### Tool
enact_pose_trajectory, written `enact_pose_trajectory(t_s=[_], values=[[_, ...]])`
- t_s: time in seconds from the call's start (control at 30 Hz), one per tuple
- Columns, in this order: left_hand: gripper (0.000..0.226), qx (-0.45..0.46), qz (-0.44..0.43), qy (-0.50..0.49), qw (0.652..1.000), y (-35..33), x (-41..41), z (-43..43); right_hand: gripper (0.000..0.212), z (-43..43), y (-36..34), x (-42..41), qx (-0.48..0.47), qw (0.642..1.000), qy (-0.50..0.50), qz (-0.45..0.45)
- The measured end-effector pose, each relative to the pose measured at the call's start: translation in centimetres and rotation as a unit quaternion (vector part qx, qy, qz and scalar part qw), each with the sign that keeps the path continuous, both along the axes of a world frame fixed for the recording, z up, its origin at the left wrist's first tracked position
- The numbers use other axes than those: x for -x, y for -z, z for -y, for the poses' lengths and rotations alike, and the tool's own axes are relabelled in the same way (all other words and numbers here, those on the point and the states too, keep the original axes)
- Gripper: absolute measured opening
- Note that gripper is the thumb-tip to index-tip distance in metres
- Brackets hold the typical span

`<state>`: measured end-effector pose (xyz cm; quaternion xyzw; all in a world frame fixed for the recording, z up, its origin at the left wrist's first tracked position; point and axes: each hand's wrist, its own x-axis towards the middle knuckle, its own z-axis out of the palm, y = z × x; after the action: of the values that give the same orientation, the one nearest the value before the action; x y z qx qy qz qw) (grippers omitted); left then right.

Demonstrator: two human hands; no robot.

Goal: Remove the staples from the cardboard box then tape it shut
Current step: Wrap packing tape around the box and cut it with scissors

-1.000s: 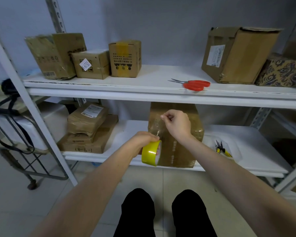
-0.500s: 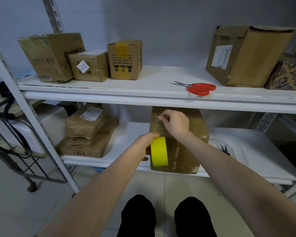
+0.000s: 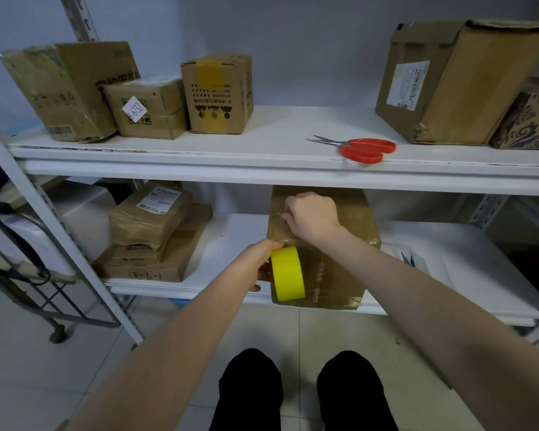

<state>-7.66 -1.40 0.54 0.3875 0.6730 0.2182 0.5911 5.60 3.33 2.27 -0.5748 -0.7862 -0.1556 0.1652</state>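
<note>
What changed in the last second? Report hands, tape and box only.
The left hand turned the tape roll so its yellow band, not its open core, faces the camera, and shifted it slightly right across the cardboard box front. Its grip on the roll held; the right hand still pinches the tape end high on the box.

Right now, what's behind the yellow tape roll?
The cardboard box on the lower shelf stands right behind the yellow tape roll. The left hand grips the roll; its fingers are partly hidden. The patch of box behind the roll is covered.
</note>
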Motion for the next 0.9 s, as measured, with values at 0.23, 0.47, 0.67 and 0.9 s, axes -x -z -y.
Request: enact_pose_trajectory(t_s=[0.23, 0.47, 0.67, 0.9], values=[[0.032, -0.022, -0.012, -0.018, 1.000, -0.5, -0.2, 0.0, 0.032, 0.6, -0.5, 0.5, 0.031, 0.997, 0.031, 0.063], [0.075, -0.174, -0.155, -0.052, 0.971, -0.1, 0.3, -0.3, 0.063, 0.9, -2.0, 0.6, 0.061, 0.990, 0.117, 0.060], [0.035, -0.414, -0.299, 0.087, 0.856, 0.0, 0.0, -0.6, 0.030, 2.0, -0.2, -1.5, 0.040, 0.994, -0.029, -0.100], [0.025, -0.401, -0.310, 0.084, 0.858, 0.5, 0.1, -1.6, 0.051, 3.0, 1.9, -2.5, 0.133, 0.990, -0.027, 0.025]])
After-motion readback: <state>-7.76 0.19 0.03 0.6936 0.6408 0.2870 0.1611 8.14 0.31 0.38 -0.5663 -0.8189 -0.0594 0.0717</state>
